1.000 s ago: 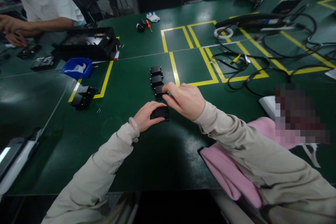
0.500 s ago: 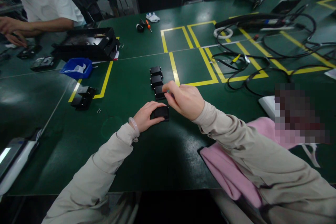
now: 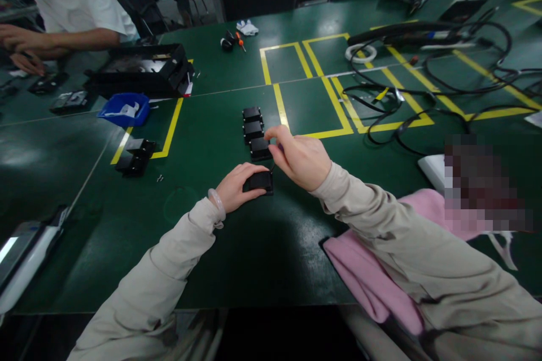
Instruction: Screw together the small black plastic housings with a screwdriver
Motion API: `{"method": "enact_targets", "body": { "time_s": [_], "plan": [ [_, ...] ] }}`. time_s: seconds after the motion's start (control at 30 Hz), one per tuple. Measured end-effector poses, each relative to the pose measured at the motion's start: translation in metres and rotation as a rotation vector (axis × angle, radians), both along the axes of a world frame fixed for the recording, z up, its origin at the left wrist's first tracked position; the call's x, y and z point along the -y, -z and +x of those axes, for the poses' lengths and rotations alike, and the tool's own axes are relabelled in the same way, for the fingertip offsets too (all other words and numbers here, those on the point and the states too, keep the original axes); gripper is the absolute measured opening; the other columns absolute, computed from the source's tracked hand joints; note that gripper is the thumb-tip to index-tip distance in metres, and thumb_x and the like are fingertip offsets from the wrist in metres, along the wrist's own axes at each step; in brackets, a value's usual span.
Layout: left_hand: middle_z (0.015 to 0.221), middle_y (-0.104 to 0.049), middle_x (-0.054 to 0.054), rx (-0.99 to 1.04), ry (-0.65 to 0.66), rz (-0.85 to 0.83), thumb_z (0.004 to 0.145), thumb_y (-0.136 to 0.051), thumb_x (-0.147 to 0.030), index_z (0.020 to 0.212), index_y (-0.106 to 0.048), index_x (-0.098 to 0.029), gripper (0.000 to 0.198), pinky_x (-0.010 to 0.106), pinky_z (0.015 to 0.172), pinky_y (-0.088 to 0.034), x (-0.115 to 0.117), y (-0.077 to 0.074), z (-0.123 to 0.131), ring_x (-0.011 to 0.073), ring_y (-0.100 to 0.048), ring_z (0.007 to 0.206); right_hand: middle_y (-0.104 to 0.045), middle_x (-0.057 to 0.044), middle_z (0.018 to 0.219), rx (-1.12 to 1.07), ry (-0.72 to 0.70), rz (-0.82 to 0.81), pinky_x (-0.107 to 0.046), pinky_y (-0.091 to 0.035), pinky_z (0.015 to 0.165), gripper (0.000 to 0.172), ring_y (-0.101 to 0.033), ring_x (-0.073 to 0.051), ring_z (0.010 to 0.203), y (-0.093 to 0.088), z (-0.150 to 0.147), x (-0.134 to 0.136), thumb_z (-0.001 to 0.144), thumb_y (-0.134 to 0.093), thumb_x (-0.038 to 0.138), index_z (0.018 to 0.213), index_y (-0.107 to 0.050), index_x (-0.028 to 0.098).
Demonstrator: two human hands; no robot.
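Observation:
My left hand (image 3: 234, 187) grips a small black rectangular block (image 3: 259, 181) flat on the green table, thumb on the near side and fingers on the far side. Over the block's right end is my right hand (image 3: 300, 159), its fingers curled. A thin dark tool (image 3: 272, 168) reaches down from it to the block's far right corner; most of the tool is hidden by the hand. Just beyond, a row of three similar black blocks (image 3: 253, 129) stands, with small shiny screws at their sides. My right fingers partly cover the nearest one.
To the left lie more black blocks (image 3: 134, 164), loose screws (image 3: 160, 178) and a blue tray (image 3: 123, 110). A black case (image 3: 139, 70) stands behind, near a co-worker's arm (image 3: 87, 39). Black cables (image 3: 444, 90) spread at right, a pink cloth (image 3: 359, 276) under my right forearm.
My right index finger and thumb have shifted slightly, and the thin dark tool now shows below the hand. My left hand and the block stay put.

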State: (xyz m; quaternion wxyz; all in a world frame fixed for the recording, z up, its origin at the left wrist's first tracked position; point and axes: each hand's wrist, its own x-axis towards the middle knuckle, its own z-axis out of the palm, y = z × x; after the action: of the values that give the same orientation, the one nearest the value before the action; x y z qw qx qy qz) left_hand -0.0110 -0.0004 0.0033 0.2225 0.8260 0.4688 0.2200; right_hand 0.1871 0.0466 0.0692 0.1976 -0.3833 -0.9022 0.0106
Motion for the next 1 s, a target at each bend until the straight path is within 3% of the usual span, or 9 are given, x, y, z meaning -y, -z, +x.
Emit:
{"method": "enact_targets", "body": {
  "time_s": [0.13, 0.37, 0.73, 1.0],
  "plan": [
    [0.117, -0.061, 0.009, 0.004, 0.004, 0.013, 0.087, -0.062, -0.039, 0.122, -0.055, -0.019, 0.041, 0.037, 0.094, -0.044, -0.0004, 0.0005, -0.0006, 0.024, -0.056, 0.107, -0.067, -0.004, 0.071, 0.009, -0.01, 0.031, -0.027, -0.029, 0.059, 0.034, -0.06, -0.017, 0.063, 0.0012, 0.0012, -0.0004, 0.098, -0.033, 0.038, 0.105, -0.058, 0.015],
    [0.115, -0.062, 0.008, 0.011, -0.002, 0.027, 0.086, -0.063, -0.038, 0.121, -0.055, -0.019, 0.04, 0.036, 0.093, -0.045, -0.0004, 0.0027, -0.001, 0.0233, -0.057, 0.105, -0.07, -0.005, 0.082, -0.001, -0.005, -0.039, -0.026, -0.033, 0.062, 0.032, -0.06, -0.016, 0.066, -0.002, -0.0007, 0.0021, 0.093, -0.032, 0.024, 0.115, -0.053, 0.013],
    [0.114, -0.062, 0.008, 0.017, -0.001, 0.041, 0.086, -0.064, -0.037, 0.12, -0.055, -0.018, 0.039, 0.036, 0.092, -0.045, 0.0005, 0.0037, -0.0011, 0.0229, -0.057, 0.104, -0.067, -0.005, 0.07, 0.069, 0.029, 0.017, -0.027, -0.032, 0.062, 0.033, -0.058, -0.017, 0.062, -0.0046, -0.0011, 0.0025, 0.092, -0.032, 0.024, 0.109, -0.058, 0.013],
    [0.116, -0.062, 0.008, 0.01, 0.011, 0.05, 0.087, -0.062, -0.038, 0.121, -0.055, -0.018, 0.04, 0.036, 0.093, -0.045, -0.0001, 0.0034, -0.0011, 0.0232, -0.057, 0.105, -0.067, -0.005, 0.069, 0.086, 0.0, 0.037, -0.027, -0.028, 0.06, 0.037, -0.06, -0.018, 0.064, -0.0025, -0.0005, 0.0024, 0.098, -0.032, 0.039, 0.103, -0.06, 0.015]
  ]
}}
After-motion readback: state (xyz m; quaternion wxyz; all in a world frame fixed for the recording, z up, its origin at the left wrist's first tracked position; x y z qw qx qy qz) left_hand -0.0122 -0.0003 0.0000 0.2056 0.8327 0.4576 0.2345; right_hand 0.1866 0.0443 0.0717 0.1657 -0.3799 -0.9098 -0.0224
